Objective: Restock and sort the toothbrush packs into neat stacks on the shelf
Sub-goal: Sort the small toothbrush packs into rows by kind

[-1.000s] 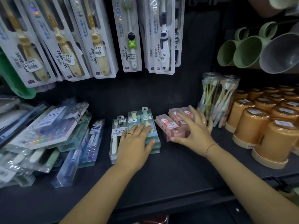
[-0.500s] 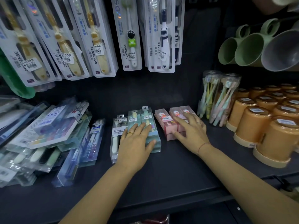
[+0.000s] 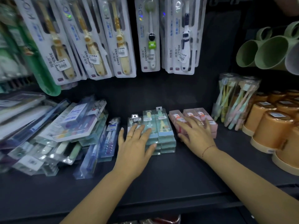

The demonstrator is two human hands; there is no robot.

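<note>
The left hand (image 3: pixel 135 143) lay flat on the blue-green toothbrush packs (image 3: pixel 164 126). Its fingers were straight and spread out, and it held nothing. It wore a gold ring (image 3: pixel 129 136). The right hand (image 3: pixel 195 135) lay flat on the pink toothbrush packs (image 3: pixel 191 113). Its fingers were spread out too, and its thumb touched the front of that stack. It did not grip anything. A red string (image 3: pixel 208 148) went around its wrist.

The two stacks sat side by side in the middle of the dark shelf (image 3: pixel 161 175), near the back wall. The pink stack was on the right. A small clear pack (image 3: pixel 135 118) lay just left of the blue-green stack, partly under the left fingers.

At the left end of the shelf lay a messy pile of toothbrush packs (image 3: pixel 72 126), tipped and overlapping. Near the right end stood two clear tubs of toothbrushes (image 3: pixel 234 102). Orange cups (image 3: pixel 271 126) sat upside down beside them. Green mugs (image 3: pixel 267 52) lay on their sides above those. Long kids' toothbrush packs (image 3: pixel 123 38) hung above the shelf.
</note>
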